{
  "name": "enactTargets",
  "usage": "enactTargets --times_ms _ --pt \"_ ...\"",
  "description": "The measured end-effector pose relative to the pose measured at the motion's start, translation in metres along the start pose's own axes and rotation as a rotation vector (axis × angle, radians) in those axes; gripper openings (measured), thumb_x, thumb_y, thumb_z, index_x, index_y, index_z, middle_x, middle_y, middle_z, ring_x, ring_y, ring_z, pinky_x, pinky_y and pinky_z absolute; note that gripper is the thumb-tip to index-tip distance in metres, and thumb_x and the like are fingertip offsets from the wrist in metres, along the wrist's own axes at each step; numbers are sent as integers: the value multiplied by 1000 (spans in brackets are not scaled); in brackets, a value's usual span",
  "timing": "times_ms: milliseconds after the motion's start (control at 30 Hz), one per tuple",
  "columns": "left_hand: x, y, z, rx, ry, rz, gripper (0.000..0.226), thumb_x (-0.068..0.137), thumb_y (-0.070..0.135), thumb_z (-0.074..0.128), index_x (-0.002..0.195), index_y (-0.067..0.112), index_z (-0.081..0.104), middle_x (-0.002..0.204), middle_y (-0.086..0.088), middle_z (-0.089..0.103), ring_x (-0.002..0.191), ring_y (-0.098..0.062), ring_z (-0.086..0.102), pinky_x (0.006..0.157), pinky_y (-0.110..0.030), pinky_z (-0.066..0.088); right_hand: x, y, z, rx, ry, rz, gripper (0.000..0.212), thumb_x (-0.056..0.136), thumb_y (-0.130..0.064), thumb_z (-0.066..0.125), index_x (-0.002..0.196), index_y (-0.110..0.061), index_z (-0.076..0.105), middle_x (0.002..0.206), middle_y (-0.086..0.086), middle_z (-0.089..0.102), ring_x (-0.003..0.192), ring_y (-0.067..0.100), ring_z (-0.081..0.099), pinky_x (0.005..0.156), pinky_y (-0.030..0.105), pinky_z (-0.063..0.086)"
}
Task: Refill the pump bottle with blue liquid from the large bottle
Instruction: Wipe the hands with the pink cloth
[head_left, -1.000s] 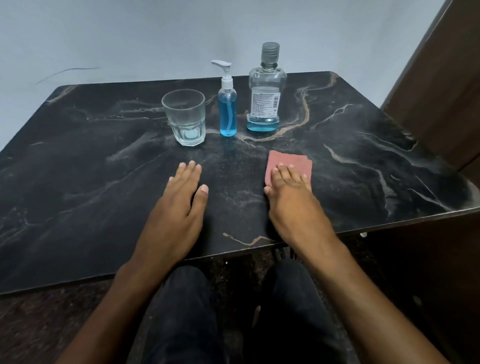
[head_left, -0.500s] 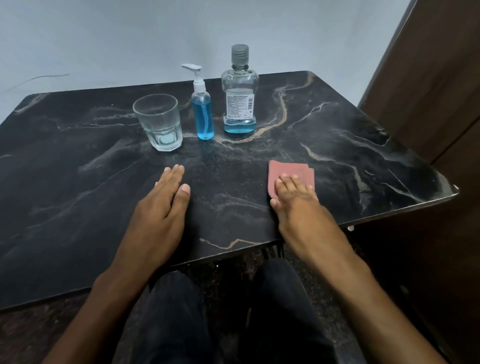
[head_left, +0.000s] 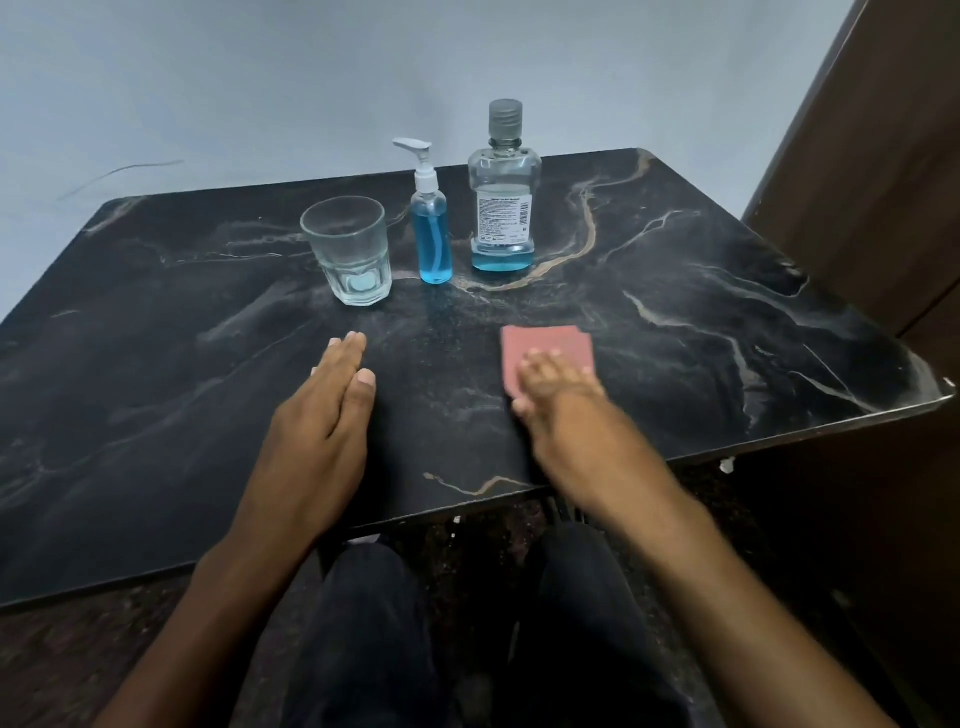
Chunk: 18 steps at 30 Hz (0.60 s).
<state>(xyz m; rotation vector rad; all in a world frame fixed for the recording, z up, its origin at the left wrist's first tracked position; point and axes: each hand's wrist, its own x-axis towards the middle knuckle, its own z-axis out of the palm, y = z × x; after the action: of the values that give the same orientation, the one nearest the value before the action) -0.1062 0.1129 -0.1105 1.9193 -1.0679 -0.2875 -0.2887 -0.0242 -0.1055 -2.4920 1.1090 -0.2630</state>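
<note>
Both forearms are bare right down to the wrists, with no sleeve, watch, bracelet or ring showing on either one. The left hand (head_left: 322, 410) is sharp enough to make out short, plain fingernails. The right hand (head_left: 553, 387) is blurred, so its finer details cannot be read. Below the arms, the person's legs are covered in dark, near-black trousers (head_left: 363, 639) of plain cloth, with no pattern, seam or marking that can be picked out.

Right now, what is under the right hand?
The right hand rests with straight fingers on a pink cloth lying flat on the table. The cloth's far part shows; its near part is covered by the hand.
</note>
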Motion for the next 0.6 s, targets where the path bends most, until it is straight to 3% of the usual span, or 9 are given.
enactTargets --times_ms 133,267,367,500,600 --pt "1 -5 -8 -7 30 -38 46 109 25 40 156 26 41 164 8 35 149 7 22 111 -3 13 34 -14 0 -114 -34 58 54 109 -29 29 158 -7 19 168 7 11 155 21 4 126 38 0" --pt "5 -3 -12 -11 58 -62 49 107 11 41 156 18 41 164 2 35 146 6 23 114 -2 13 24 -83 39 -138 -76 -299 56 107 -29 36 157 -9 24 166 8 20 154 22 13 125 38 5" --pt "6 -4 -16 -18 65 -73 60 100 -4 37 156 18 41 165 1 32 146 5 21 116 -5 12 2 -105 55 -60 -205 -512 54 106 -24 38 158 -13 26 167 5 17 154 19 9 125 35 0" --pt "7 -13 -24 1 98 -77 63 96 -3 39 155 20 42 164 3 34 145 7 23 103 10 10 10 -62 29 -5 -213 -323 52 107 -24 40 157 -14 29 167 0 17 154 13 8 122 28 -2" --pt "7 -16 -29 -22 126 -115 62 97 2 39 154 24 44 164 5 35 140 12 23 97 13 12 24 -34 10 -90 -126 -82 53 108 -26 35 158 -12 24 168 2 13 155 15 5 125 33 -1"
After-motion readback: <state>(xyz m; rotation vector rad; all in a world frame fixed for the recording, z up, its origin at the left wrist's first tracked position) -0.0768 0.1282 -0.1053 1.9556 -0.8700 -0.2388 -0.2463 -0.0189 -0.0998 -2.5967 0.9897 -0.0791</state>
